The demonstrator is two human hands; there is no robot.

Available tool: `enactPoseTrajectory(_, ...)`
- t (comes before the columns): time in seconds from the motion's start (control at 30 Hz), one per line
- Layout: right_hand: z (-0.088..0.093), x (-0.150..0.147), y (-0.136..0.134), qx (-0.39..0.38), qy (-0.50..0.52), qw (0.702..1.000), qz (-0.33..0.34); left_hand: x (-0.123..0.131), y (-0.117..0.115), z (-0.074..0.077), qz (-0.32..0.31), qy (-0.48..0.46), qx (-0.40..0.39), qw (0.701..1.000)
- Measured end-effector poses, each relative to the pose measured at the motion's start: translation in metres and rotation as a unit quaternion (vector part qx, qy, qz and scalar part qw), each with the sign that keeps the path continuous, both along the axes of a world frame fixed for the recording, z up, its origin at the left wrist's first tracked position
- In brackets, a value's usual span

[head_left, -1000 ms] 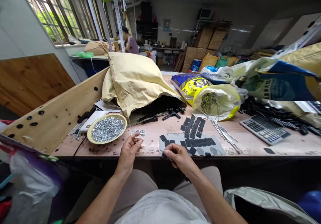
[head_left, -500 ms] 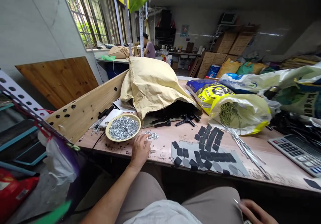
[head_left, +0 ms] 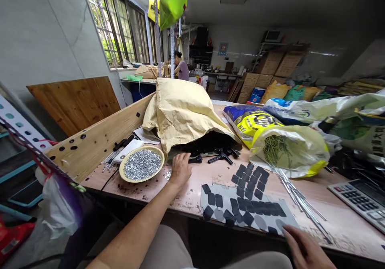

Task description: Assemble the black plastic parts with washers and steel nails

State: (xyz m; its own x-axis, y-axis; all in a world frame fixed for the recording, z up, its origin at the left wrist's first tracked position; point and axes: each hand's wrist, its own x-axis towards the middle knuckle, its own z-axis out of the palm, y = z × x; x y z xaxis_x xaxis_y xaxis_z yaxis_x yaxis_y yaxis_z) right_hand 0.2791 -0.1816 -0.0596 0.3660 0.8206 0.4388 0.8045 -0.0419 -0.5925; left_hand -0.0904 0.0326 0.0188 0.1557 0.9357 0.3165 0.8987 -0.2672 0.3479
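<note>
My left hand (head_left: 180, 170) is over the table, its slightly spread fingers beside a black plastic part (head_left: 196, 159) at the paper sack's mouth; nothing shows held. Small metal nuts (head_left: 167, 174) lie by its wrist side, and a yellow bowl (head_left: 120, 172) full of such nuts stands further left. My right hand (head_left: 305, 247) is at the lower right, by the corner of a grey sheet (head_left: 195, 196). Its fingers are bent together, and whatever they hold is hidden. Black rounded pads (head_left: 234, 206) lie on and behind the sheet.
A large paper sack (head_left: 186, 108) stands at the back centre. Right of it lies a yellow and purple bag (head_left: 255, 120) with thin rods (head_left: 300, 202) sticking out. A calculator (head_left: 361, 204) is far right, a wooden board (head_left: 99, 144) left. A person (head_left: 182, 70) sits far behind.
My left hand has left the loose nuts and moved right and away, to the black part. My right hand has risen from my lap to the table edge. The view has tilted up.
</note>
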Motion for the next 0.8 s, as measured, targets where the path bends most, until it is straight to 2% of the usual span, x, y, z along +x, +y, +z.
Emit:
enactPoseTrajectory(0.1, 0.025, -0.037, 0.06, 0.008, -0.016, 0.996, 0.092, 0.008, 0.023, 0.002, 0.016, 0.018, -0.033, 0.999)
enactPoseTrajectory(0.17, 0.041, -0.058, 0.101, -0.013, -0.046, 0.991, 0.125, 0.012, 0.034, 0.003, 0.025, 0.03, -0.058, 0.998)
enactPoseTrajectory(0.3, 0.064, -0.085, 0.18, -0.119, -0.133, 0.977, 0.12, 0.019, 0.046, 0.008, 0.03, 0.049, -0.087, 0.995)
enactPoseTrajectory(0.43, 0.073, -0.097, 0.238, -0.163, -0.153, 0.971, 0.088, 0.024, 0.044, 0.013, 0.021, 0.057, -0.089, 0.994)
enactPoseTrajectory(0.5, 0.073, -0.099, 0.254, -0.187, -0.153, 0.967, 0.08, 0.023, 0.041, 0.015, 0.013, 0.054, -0.089, 0.994)
enactPoseTrajectory(0.6, 0.071, -0.102, 0.26, -0.219, -0.15, 0.96, 0.085, 0.018, 0.038, 0.017, -0.001, 0.04, -0.093, 0.995)
enactPoseTrajectory(0.7, 0.069, -0.106, 0.252, -0.242, -0.149, 0.953, 0.104, 0.02, 0.036, 0.02, -0.017, 0.012, -0.095, 0.995)
enactPoseTrajectory(0.8, 0.068, -0.11, 0.24, -0.25, -0.151, 0.948, 0.127, 0.035, 0.036, 0.019, -0.051, -0.057, -0.09, 0.993)
